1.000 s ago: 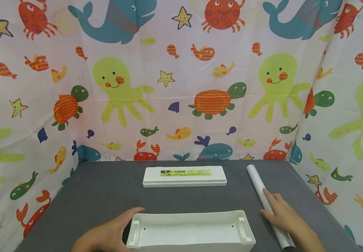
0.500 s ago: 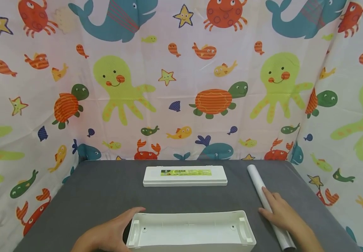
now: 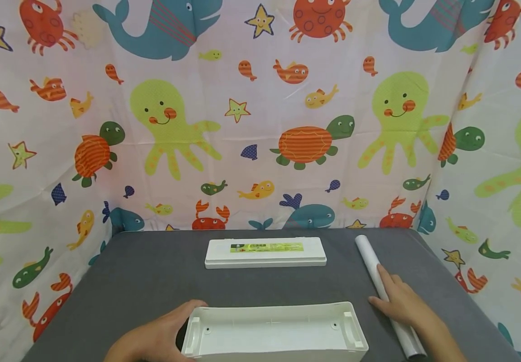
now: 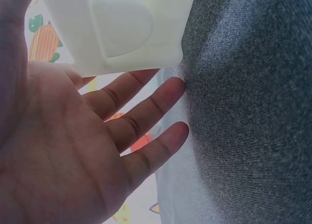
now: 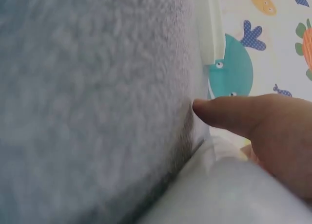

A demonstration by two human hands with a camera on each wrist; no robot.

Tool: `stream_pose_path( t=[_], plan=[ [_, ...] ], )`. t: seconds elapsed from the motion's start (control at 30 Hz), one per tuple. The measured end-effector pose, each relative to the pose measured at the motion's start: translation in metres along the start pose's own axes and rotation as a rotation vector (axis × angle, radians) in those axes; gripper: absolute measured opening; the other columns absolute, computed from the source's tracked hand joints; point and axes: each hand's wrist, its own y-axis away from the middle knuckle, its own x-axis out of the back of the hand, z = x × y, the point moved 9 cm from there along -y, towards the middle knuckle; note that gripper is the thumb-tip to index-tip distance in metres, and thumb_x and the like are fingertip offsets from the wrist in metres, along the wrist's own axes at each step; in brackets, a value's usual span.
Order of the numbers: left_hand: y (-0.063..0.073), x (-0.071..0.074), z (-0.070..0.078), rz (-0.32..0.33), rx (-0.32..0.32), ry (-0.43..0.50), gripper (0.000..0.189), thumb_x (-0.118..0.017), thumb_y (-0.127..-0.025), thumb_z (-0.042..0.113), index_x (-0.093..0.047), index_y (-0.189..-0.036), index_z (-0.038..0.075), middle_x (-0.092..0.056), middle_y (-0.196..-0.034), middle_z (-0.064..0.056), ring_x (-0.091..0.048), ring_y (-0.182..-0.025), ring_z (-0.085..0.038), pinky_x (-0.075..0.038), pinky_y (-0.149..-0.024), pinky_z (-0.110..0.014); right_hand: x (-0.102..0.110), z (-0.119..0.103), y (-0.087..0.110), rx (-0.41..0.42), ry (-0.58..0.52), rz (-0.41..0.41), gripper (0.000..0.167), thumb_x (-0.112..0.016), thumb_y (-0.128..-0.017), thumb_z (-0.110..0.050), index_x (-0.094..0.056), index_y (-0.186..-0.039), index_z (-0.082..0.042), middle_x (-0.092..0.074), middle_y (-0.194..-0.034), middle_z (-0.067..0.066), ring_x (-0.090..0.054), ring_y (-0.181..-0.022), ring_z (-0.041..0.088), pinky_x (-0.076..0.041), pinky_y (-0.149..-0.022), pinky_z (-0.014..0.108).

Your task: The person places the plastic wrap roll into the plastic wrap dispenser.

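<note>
A long white plastic box (image 3: 269, 315), lidless with its hollow inside facing up, lies at the front of the table. My left hand (image 3: 161, 332) holds its left end, thumb and index finger spanning the corners. In the left wrist view, the other fingers (image 4: 153, 107) extend below the box end (image 4: 131, 34). To the right lies a long white roll (image 3: 369, 254), slanting away from me. My right hand (image 3: 403, 301) rests over its middle, fingers along the top. In the right wrist view the thumb (image 5: 229, 112) sticks out straight, off the roll (image 5: 219, 185).
A white lid-like piece (image 3: 242, 262) with a yellow-green label sits at the back middle of the grey cloth-covered table (image 3: 161, 271). A curtain (image 3: 251, 120) printed with sea animals encloses the back and both sides.
The right thumb has shifted slightly left, farther out from the roll. The left hand, box, roll and lid-like piece stay nearly where they were; the head view tilts a little.
</note>
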Motion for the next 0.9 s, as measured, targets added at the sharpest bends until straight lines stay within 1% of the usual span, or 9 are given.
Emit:
stream_pose_path(
  t=[0.2,0.33,0.43,0.57,0.67,0.73,0.9],
  plan=[
    [-0.001,0.000,0.002,-0.001,0.011,0.012,0.093,-0.086,-0.080,0.035,-0.030,-0.150,0.014,-0.043,-0.139,-0.006,-0.048,-0.115,-0.027,-0.049,-0.091,-0.058,0.000,0.000,-0.003,-0.080,0.005,-0.003,0.096,-0.076,-0.088,-0.036,-0.022,-0.149,0.014,-0.044,-0.126,0.044,-0.052,-0.111,0.056,-0.045,-0.085,0.067],
    [0.000,-0.003,0.001,0.002,0.036,0.056,0.094,-0.087,-0.080,0.035,-0.029,-0.151,0.015,-0.041,-0.140,-0.007,-0.047,-0.117,-0.029,-0.046,-0.093,-0.063,-0.001,0.000,-0.004,-0.105,0.022,0.008,0.093,-0.075,-0.089,-0.036,-0.023,-0.148,0.014,-0.044,-0.123,0.044,-0.052,-0.108,0.057,-0.045,-0.083,0.067],
    [0.001,-0.006,-0.001,-0.003,0.057,0.103,0.095,-0.087,-0.080,0.034,-0.027,-0.151,0.015,-0.041,-0.141,-0.008,-0.045,-0.118,-0.031,-0.044,-0.094,-0.066,-0.003,0.002,-0.003,-0.099,0.031,0.024,0.087,-0.074,-0.090,-0.030,-0.025,-0.147,0.013,-0.047,-0.117,0.041,-0.056,-0.101,0.054,-0.047,-0.079,0.066],
    [0.002,-0.010,-0.003,-0.022,0.046,0.171,0.095,-0.088,-0.080,0.030,-0.026,-0.151,0.014,-0.041,-0.140,-0.010,-0.046,-0.118,-0.033,-0.044,-0.094,-0.067,-0.003,0.001,-0.001,-0.066,0.044,0.073,0.076,-0.072,-0.091,-0.019,-0.028,-0.145,0.012,-0.051,-0.108,0.036,-0.059,-0.091,0.048,-0.048,-0.075,0.064],
    [0.002,-0.012,-0.003,-0.032,0.038,0.215,0.095,-0.088,-0.079,0.028,-0.026,-0.150,0.015,-0.041,-0.140,-0.011,-0.047,-0.118,-0.034,-0.044,-0.094,-0.066,-0.002,0.000,0.000,-0.052,0.053,0.107,0.072,-0.071,-0.090,-0.014,-0.031,-0.143,0.012,-0.052,-0.105,0.034,-0.060,-0.087,0.046,-0.048,-0.072,0.063],
    [0.002,-0.012,-0.003,-0.033,0.039,0.227,0.094,-0.088,-0.079,0.027,-0.027,-0.150,0.015,-0.041,-0.140,-0.011,-0.047,-0.118,-0.034,-0.044,-0.094,-0.065,-0.002,0.000,0.000,-0.051,0.058,0.117,0.071,-0.070,-0.091,-0.013,-0.031,-0.143,0.012,-0.052,-0.104,0.034,-0.060,-0.086,0.046,-0.048,-0.072,0.063],
    [0.002,-0.008,-0.003,-0.025,0.040,0.203,0.095,-0.087,-0.081,0.028,-0.025,-0.151,0.013,-0.040,-0.141,-0.011,-0.046,-0.119,-0.034,-0.043,-0.095,-0.066,0.000,-0.003,-0.002,-0.057,0.064,0.128,0.068,-0.068,-0.092,-0.010,-0.030,-0.143,0.014,-0.051,-0.104,0.034,-0.060,-0.086,0.046,-0.048,-0.072,0.062]
  ],
)
